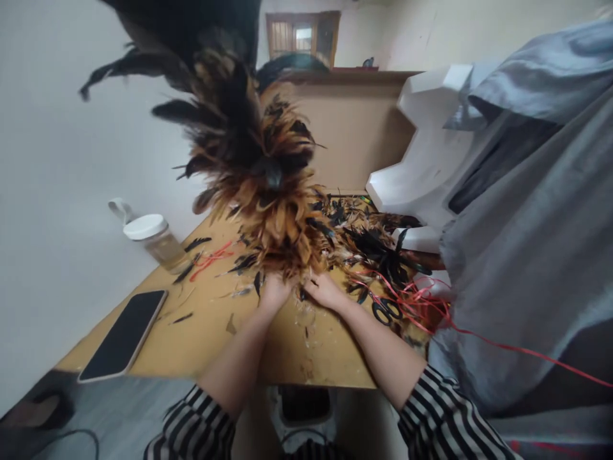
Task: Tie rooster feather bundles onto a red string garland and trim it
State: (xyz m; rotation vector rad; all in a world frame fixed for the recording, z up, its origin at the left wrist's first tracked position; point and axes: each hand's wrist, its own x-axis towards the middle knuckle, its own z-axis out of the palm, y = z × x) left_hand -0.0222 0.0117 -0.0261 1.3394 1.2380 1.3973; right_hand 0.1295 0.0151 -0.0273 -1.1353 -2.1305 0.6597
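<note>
A tall feather duster (282, 211) of brown and black feathers rises in front of me, leaning up and left past the top of the view. At its lower end my left hand (276, 291) is closed, with the fingertips tucked under the feathers. Just to the right, my right hand (325, 291) is also closed at the same base. Whatever handle or stem lies between the hands is hidden by the feathers. Black-handled scissors (387, 311) lie to the right of my right hand.
Loose feathers (378, 249) and tangled red plastic string (421, 297) cover the table's right side. A phone (123, 335), a lidded jar (158, 243) and red string pieces (211, 260) lie on the left. Grey cloth (531, 255) hangs at right beside a white molded form (426, 140).
</note>
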